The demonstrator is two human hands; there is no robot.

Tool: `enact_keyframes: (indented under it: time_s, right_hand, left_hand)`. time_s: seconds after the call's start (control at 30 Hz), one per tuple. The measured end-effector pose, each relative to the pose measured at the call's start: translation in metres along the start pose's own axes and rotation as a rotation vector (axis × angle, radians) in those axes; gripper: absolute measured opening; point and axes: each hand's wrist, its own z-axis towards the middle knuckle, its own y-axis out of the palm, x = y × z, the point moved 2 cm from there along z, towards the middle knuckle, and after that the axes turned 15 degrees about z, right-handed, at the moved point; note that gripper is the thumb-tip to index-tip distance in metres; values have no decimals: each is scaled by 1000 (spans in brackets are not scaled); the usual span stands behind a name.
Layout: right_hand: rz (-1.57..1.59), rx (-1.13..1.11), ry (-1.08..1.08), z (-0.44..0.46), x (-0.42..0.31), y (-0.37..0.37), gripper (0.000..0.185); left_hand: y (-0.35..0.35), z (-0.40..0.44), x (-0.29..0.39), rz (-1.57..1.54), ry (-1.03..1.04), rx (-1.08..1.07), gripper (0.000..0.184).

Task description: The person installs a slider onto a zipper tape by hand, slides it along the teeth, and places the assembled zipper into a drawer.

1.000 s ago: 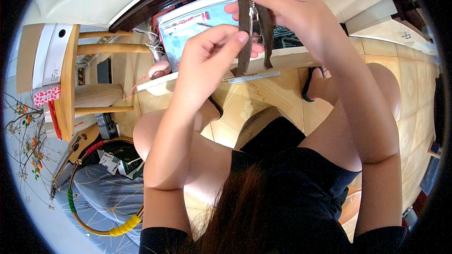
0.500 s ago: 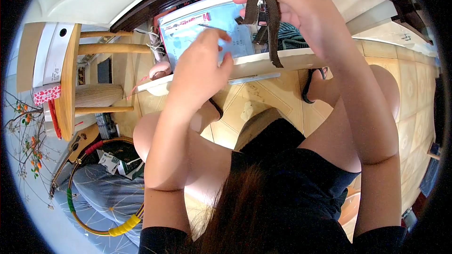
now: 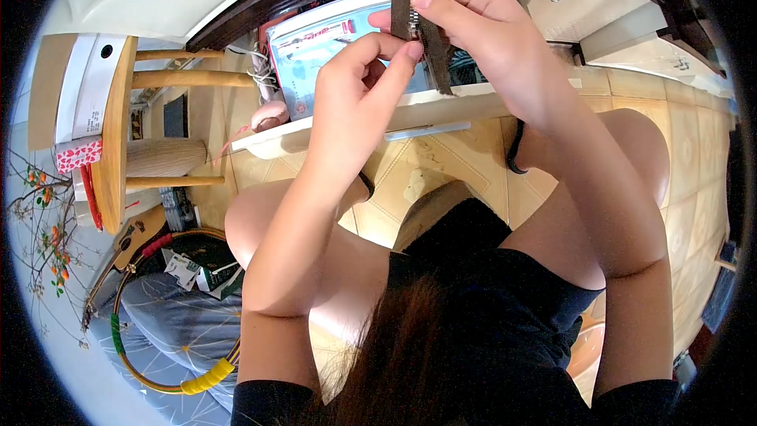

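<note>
A dark brown zipper [image 3: 403, 1] with silver metal teeth is held up over an open drawer [image 3: 477, 93]. My right hand [image 3: 495, 30] grips its upper part, the thumb lying beside the teeth and the fingers behind the tape. At the lower end of the teeth, my left hand [image 3: 347, 99] pinches the zipper around the slider, which the fingertips mostly cover. Below them the tape ends hang loose. Under the hands, a clear plastic folder [image 3: 303, 71] with bluish contents and red print lies in the drawer.
A white cable [image 3: 262, 71] and a pinkish round object [image 3: 270, 114] sit at the drawer's left side. A wooden stool [image 3: 118, 134] with boxes stands at left, near a taped hoop [image 3: 209, 377] and a guitar [image 3: 136, 241]. Tiled floor [image 3: 394, 213] lies below.
My left hand has moved up and right and closed on the zipper by its slider. My right hand has shifted the zipper slightly left and down.
</note>
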Motion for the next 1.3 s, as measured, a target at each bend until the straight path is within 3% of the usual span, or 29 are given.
enact_keyframes:
  time_s: [0.17,0.27,0.37,0.63,0.9,1.0,1.1,1.23,1.3]
  right_hand:
    - [-43,-33,-38,0,-2,-4,32]
    - [-60,187,134,3,-27,6,27]
    - [144,209,25,1,-40,3,29]
    - [116,307,-240,2,-65,-10,25]
    - [101,288,-132,1,-64,-10,26]
    - [119,265,-39,-3,-65,-3,28]
    - [115,192,44,-3,-60,-6,31]
    - [120,56,60,-2,-42,-10,36]
    - [108,48,58,-5,-43,-7,39]
  left_hand:
    - [-1,1,2,9,56,-49,17]
    - [-2,1,-1,44,32,-119,18]
    - [2,-2,2,78,46,-157,19]
    - [5,-9,-4,120,-12,-375,20]
    - [2,-6,-6,197,-71,-587,17]
    - [1,-4,-6,527,86,-398,24]
    - [1,-1,-4,495,289,-69,28]
    - [0,2,12,-21,250,-84,25]
    - [-3,0,20,-96,167,-148,18]
